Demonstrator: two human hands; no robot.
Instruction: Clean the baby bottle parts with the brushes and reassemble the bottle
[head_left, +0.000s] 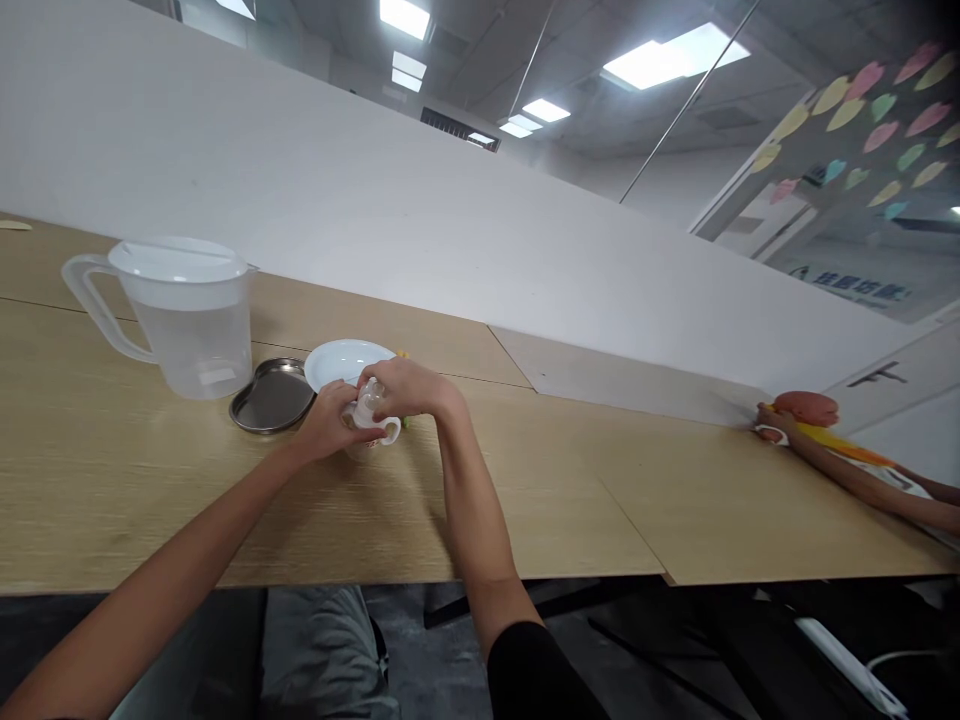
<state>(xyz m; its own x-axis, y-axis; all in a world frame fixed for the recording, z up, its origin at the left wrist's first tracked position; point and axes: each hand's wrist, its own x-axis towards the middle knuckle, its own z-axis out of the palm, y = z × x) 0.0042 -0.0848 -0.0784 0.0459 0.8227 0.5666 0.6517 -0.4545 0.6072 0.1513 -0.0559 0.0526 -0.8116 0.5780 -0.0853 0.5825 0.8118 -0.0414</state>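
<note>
Both my hands are wrapped round a small baby bottle (367, 402) with a clear, teat-like top and a pale collar. A white loop handle (391, 431) sticks out at its right side. My left hand (328, 424) grips the bottle from the left, lower down. From above and the right, my right hand (407, 388) closes on its upper part. Most of the bottle's body is hidden by my fingers. Just behind my hands lies a pale blue-white dish (341, 358). Small yellow and green bits show beside my right hand, too covered to name.
A lidded clear pitcher (196, 330) holding liquid stands at the left. Next to it is a kidney-shaped metal tray (274, 396) on the wooden table (540, 480). At the far right, another person's arms (847, 470) are by a doll (806, 408). A white wall (450, 230) runs behind.
</note>
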